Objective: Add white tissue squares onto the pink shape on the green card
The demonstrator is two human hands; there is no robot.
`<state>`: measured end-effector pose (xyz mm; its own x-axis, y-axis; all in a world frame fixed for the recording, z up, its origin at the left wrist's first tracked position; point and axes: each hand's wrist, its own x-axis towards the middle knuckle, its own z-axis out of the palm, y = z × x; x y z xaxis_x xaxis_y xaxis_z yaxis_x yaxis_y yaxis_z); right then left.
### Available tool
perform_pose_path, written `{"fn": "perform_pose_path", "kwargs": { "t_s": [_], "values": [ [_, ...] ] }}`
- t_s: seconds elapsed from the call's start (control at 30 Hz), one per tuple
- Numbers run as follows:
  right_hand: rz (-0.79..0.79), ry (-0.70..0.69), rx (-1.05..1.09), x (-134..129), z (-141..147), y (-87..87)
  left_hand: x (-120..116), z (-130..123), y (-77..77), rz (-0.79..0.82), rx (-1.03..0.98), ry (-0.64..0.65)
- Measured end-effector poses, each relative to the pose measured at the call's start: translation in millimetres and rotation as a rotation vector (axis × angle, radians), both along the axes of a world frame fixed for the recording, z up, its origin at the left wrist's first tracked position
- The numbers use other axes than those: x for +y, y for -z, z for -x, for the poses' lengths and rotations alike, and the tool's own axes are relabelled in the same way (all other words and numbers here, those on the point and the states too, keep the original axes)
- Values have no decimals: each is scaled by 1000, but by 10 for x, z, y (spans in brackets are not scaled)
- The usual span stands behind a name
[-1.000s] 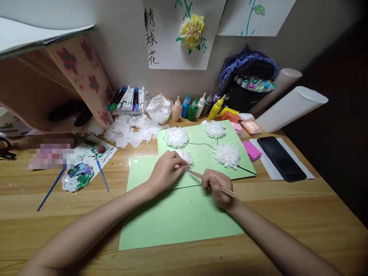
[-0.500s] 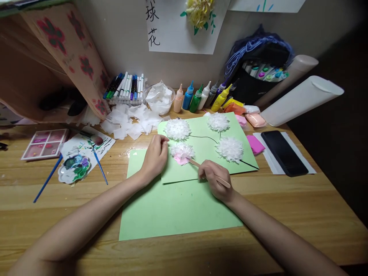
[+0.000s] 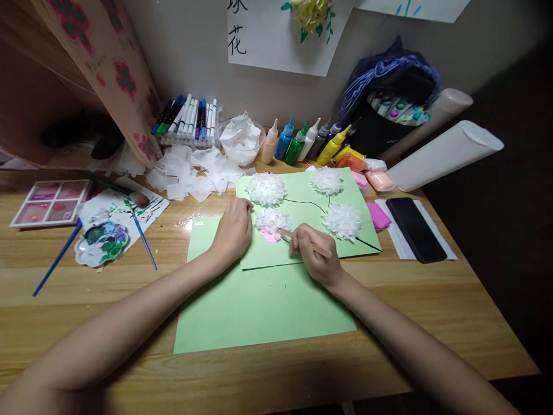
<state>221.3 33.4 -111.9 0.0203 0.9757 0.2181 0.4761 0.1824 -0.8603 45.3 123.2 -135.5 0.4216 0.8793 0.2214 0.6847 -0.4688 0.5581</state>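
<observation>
My right hand [image 3: 317, 253] is closed round a wooden craft stick [image 3: 320, 248], its tip touching the lower edge of a white ruffled paper flower [image 3: 271, 221]. Pink clay [image 3: 271, 236] shows under that flower's front petals. My left hand [image 3: 233, 230] is curled at the left edge of the green card [image 3: 298, 253], by the flower; its thumb side is hidden. Three other white paper flowers [image 3: 266, 189] sit on this card, with thin black lines drawn between and from them. Beneath lies a larger green sheet [image 3: 263, 311].
Torn white paper pieces [image 3: 196, 173], a clear bowl [image 3: 242, 151], markers [image 3: 190, 121] and paint bottles [image 3: 298, 144] line the back. At left lie a paint palette [image 3: 102, 243], brushes and a pink box [image 3: 50, 203]. A phone [image 3: 415, 229] and pink clay lump [image 3: 378, 216] are at right.
The view has shifted slightly. My right hand and the craft stick have moved a little toward the flower, and less pink clay shows. My left hand keeps its place at the card.
</observation>
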Motion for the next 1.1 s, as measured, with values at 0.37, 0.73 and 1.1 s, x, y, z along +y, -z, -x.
{"fn": "perform_pose_path", "kwargs": {
  "t_s": [0.37,0.73,1.1],
  "values": [
    [295,172,-31,638,126,-367,-2,-19,33,-44,122,31],
    [321,60,37,687,-13,-496,-1,-22,20,-41,146,35],
    [-121,-9,-56,-85,-115,-49,-6,-23,35,-62,146,25]
  ]
}}
